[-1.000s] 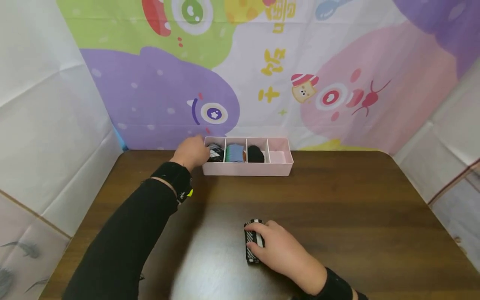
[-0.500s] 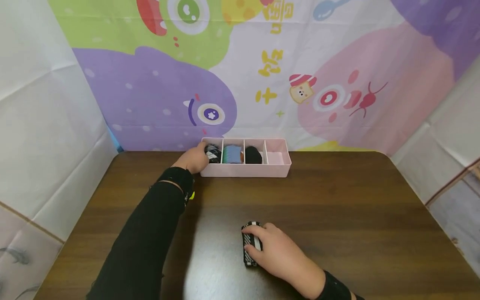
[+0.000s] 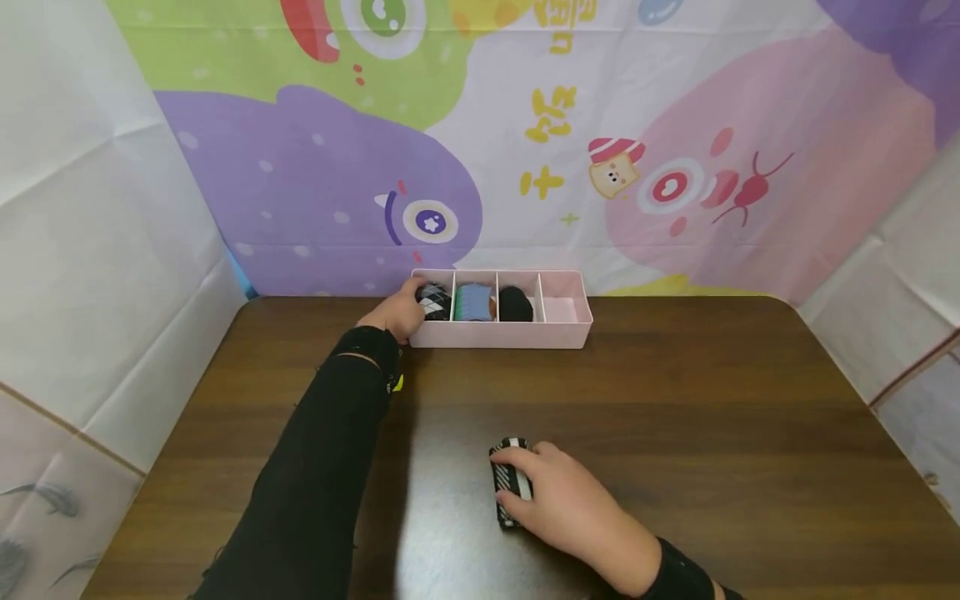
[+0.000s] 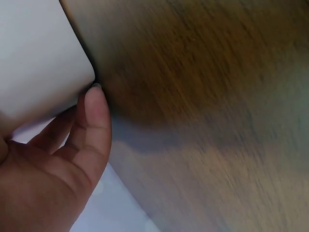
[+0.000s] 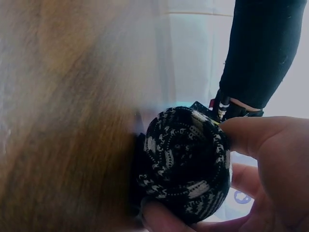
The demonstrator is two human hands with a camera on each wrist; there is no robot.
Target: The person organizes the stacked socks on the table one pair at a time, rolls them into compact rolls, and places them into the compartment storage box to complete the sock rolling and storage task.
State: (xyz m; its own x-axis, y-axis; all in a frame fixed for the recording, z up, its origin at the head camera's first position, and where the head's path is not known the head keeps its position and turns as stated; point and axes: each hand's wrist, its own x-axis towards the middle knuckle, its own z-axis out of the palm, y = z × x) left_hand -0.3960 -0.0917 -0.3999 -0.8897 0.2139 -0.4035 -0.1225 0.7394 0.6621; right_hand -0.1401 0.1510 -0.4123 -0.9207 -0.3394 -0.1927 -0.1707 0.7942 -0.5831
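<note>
A pale pink divided storage box [image 3: 501,336] stands at the far edge of the table. My left hand [image 3: 397,314] grips its left end, and in the left wrist view the fingertips [image 4: 96,104] lie along the box's bottom corner. Three compartments hold a black-and-white argyle rolled sock [image 3: 433,302], a blue and green rolled sock [image 3: 474,302] and a black rolled sock [image 3: 515,305]; the rightmost compartment is bare. Nearer me, my right hand [image 3: 570,504] holds a black-and-white patterned rolled sock [image 5: 186,159] on the table, thumb and fingers around it.
The brown wooden table [image 3: 675,400] runs back to a printed cloth [image 3: 540,167] with cartoon monsters, hanging right behind the box. White panels [image 3: 97,208] close off the left and right sides.
My left hand has slid from above the box's left rim down around its left end. The right hand stays on the rolled sock. The head view shifts slightly.
</note>
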